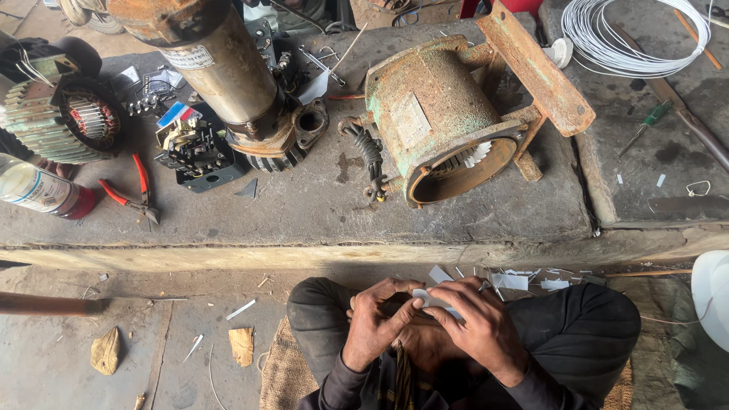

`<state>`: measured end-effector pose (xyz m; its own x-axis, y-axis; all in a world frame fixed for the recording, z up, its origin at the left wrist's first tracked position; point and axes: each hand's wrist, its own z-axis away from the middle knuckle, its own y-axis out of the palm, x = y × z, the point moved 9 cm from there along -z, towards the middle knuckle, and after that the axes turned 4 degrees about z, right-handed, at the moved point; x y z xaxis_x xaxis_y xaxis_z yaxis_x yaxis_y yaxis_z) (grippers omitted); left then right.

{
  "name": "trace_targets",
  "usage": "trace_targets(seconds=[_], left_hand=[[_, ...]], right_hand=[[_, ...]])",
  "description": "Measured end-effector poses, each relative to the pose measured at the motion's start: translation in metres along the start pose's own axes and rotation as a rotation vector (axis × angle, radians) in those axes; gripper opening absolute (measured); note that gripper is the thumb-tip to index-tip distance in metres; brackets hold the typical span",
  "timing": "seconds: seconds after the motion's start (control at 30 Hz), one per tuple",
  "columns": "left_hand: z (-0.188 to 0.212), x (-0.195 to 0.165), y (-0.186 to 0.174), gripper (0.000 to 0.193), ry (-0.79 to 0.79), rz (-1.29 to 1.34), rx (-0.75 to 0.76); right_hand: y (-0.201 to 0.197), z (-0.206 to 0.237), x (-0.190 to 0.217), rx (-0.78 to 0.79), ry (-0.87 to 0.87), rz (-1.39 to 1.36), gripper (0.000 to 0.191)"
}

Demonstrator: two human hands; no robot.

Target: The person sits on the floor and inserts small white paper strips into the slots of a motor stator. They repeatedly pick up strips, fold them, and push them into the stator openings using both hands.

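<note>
A single head-worn camera looked steeply down from above the seated person, facing forward over the knees. The hands (425, 323) sat close at the bottom edge; the stone desk (304, 205) with its motors (440, 121) lay farther off, filling the upper half.

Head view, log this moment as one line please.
left hand: pinching white paper strip | right hand: on same strip, over lap | rusty green motor housing on stone slab | red-handled pliers at left

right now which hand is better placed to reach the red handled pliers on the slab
Left, probably. The left hand and right hand both pinch the small white paper piece over the lap, but the red-handled pliers lie far off on the left side of the stone slab.
</note>
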<state>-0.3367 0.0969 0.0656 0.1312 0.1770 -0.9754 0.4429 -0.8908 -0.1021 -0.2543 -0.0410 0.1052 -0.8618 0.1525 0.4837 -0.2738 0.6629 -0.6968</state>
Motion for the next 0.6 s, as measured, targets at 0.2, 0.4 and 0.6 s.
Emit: trace_targets(seconds=[0.2,0.4,0.6], left_hand=[[0.002,0.019,0.004,0.026,-0.200,0.113,0.018],[0.002,0.017,0.002,0.021,-0.158,0.038,-0.019],[0.002,0.027,0.006,0.022,-0.218,0.126,0.005]], right_hand=[[0.005,0.000,-0.003,0.029,0.011,0.055,0.038],[0.009,-0.003,0.011,0.051,-0.118,0.167,0.055],[0.008,0.000,0.017,0.029,-0.194,0.212,0.041]])
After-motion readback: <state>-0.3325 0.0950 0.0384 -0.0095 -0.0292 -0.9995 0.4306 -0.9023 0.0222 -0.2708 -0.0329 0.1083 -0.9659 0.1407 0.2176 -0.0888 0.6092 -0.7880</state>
